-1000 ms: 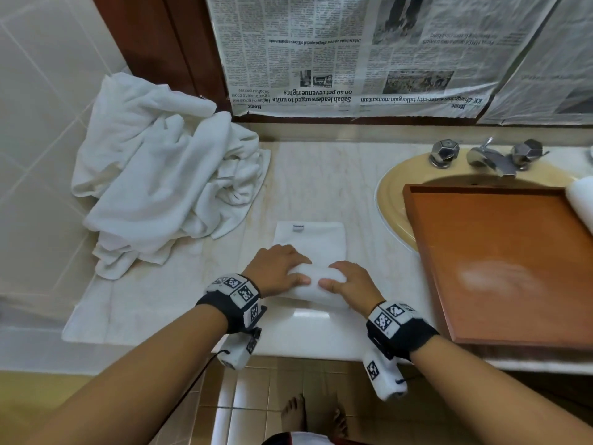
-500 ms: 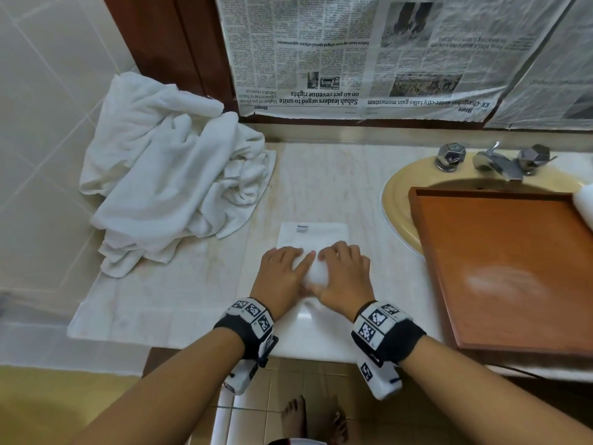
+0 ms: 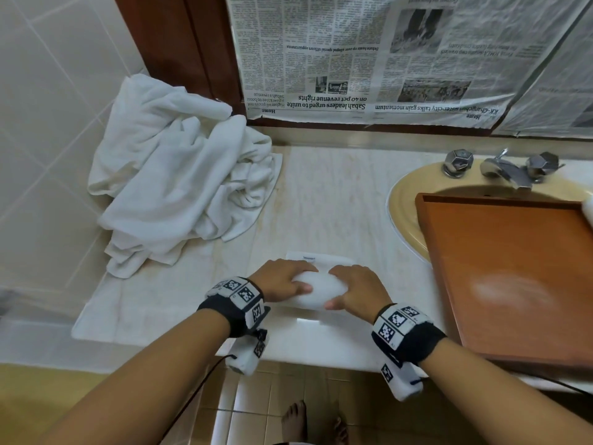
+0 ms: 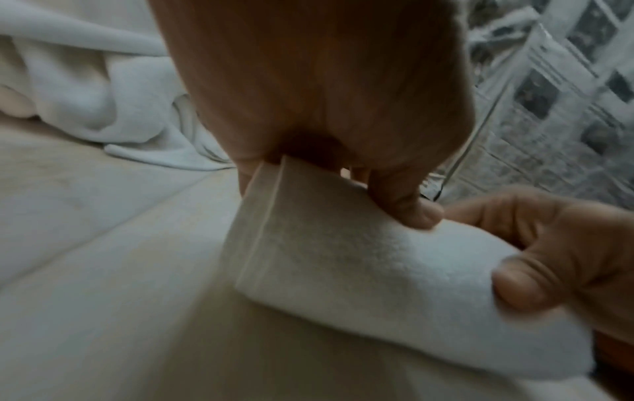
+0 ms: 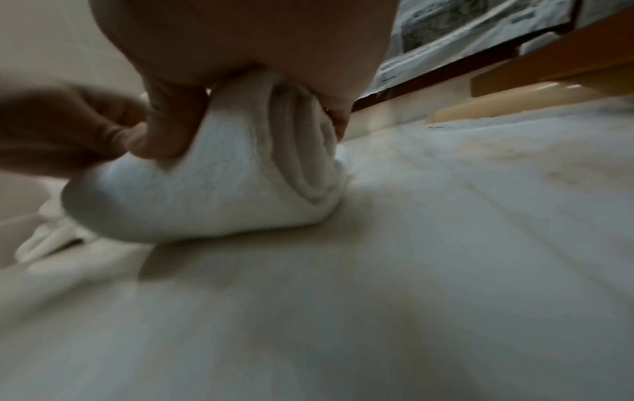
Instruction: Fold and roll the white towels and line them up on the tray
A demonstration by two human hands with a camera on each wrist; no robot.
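A small white towel lies on the marble counter, most of it wound into a thick roll, with a short flat tail left beyond the hands. My left hand grips the roll's left end, thumb on the near side. My right hand grips the right end. The right wrist view shows the roll with its spiral end, fingers curled over the top. In the left wrist view the roll has my thumb pressing into it. The wooden tray sits to the right over the sink.
A heap of loose white towels is piled at the back left against the tiled wall. A rolled towel shows at the tray's far right edge. Taps stand behind the sink. Newspaper covers the mirror.
Both hands have rolled the towel away from me; the roll has grown thicker and the flat tail ahead of it has shrunk to a short strip.
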